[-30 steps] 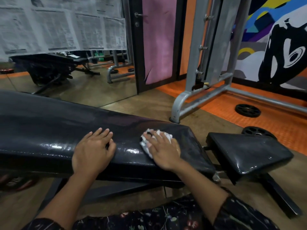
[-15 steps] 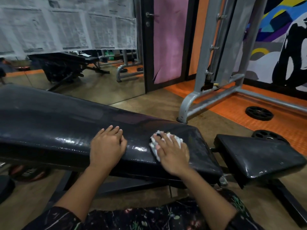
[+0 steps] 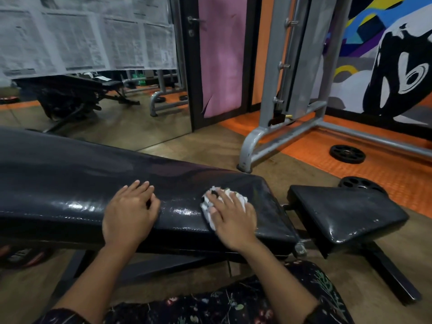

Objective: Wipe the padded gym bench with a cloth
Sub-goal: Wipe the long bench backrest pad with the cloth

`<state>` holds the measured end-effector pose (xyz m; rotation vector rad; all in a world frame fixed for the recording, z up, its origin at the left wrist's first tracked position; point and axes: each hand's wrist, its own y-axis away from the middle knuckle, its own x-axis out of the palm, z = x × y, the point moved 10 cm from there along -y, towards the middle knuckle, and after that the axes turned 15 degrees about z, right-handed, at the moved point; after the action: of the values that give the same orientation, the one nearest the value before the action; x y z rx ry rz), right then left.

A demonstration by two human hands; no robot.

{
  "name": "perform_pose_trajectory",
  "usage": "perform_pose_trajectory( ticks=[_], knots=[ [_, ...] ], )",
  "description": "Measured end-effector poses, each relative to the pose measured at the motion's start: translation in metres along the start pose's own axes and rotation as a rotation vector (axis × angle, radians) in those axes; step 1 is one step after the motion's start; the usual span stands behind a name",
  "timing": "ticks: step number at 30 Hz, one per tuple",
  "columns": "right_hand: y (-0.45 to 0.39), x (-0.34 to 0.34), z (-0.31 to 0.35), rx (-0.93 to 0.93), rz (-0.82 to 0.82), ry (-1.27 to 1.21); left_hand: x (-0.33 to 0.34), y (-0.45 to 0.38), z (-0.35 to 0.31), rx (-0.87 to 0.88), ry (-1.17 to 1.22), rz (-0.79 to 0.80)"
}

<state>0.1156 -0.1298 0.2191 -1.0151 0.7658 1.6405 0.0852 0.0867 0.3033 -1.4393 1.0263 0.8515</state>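
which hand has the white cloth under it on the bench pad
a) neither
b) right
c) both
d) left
b: the right hand presses the white cloth onto the long black bench pad, while the left hand rests bare on the pad.

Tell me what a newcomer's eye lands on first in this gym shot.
First, the two hands low in the middle: the right hand presses a white cloth onto the glossy black bench, and the left hand rests flat on the pad beside it. Next, the bright mural at upper right, behind a grey steel rack on the orange floor.
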Motion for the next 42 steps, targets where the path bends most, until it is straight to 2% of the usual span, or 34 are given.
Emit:
perform_pose_trajectory(
  ticks=[2,4,6,8,10,14,16,19,22,24,26,28,30,33,36,38,40,42],
  knots=[
    [0.024,0.008,0.0,-0.111,-0.002,-0.015,0.0,0.001,0.001,0.007,-0.011,-0.005],
    [0.028,0.005,-0.032,-0.116,-0.01,-0.002,-0.001,0.002,0.0,0.015,-0.013,-0.012],
    [0.009,-0.005,-0.077,-0.017,-0.02,-0.042,0.0,0.001,0.0,0.02,-0.008,-0.011],
    [-0.018,-0.006,-0.104,0.129,0.044,-0.083,0.001,0.001,-0.001,0.02,-0.004,-0.016],
    [-0.034,-0.004,-0.091,0.158,0.049,-0.051,0.001,0.001,-0.001,0.014,-0.004,-0.014],
    [0.013,0.005,-0.016,-0.079,0.01,0.048,0.001,0.001,-0.002,0.028,-0.003,-0.012],
    [0.046,0.007,-0.022,-0.15,-0.026,0.02,0.0,0.001,-0.001,0.031,-0.006,-0.015],
    [0.048,-0.007,-0.1,0.013,-0.11,-0.042,0.001,0.001,0.001,0.021,-0.008,-0.015],
    [0.022,-0.017,-0.167,0.275,-0.044,-0.303,0.001,0.001,0.0,0.014,0.012,-0.029],
    [0.004,-0.017,-0.153,0.292,-0.017,-0.198,0.0,0.001,-0.001,0.013,0.014,-0.043],
    [0.0,-0.011,-0.097,0.152,-0.024,-0.01,-0.002,0.001,0.0,0.007,0.015,-0.055],
    [0.02,0.002,-0.051,-0.004,-0.017,0.032,-0.002,0.001,0.0,0.01,0.017,-0.06],
    [0.044,0.009,-0.045,-0.084,-0.015,0.003,-0.002,0.001,0.0,0.02,0.013,-0.061],
    [0.04,-0.009,-0.091,-0.024,-0.084,-0.008,-0.003,0.002,0.0,0.032,0.006,-0.054],
    [-0.008,-0.012,-0.156,0.217,0.026,-0.177,-0.003,0.002,-0.001,0.026,0.005,-0.04],
    [-0.032,-0.01,-0.165,0.312,0.049,-0.193,-0.003,0.002,-0.001,0.021,0.001,-0.046],
    [-0.045,-0.013,-0.127,0.237,0.004,-0.062,-0.001,0.002,-0.001,0.015,-0.004,-0.042],
    [-0.031,-0.005,-0.071,0.04,-0.008,0.035,0.0,0.001,0.001,0.004,-0.007,-0.033]
  ],
)
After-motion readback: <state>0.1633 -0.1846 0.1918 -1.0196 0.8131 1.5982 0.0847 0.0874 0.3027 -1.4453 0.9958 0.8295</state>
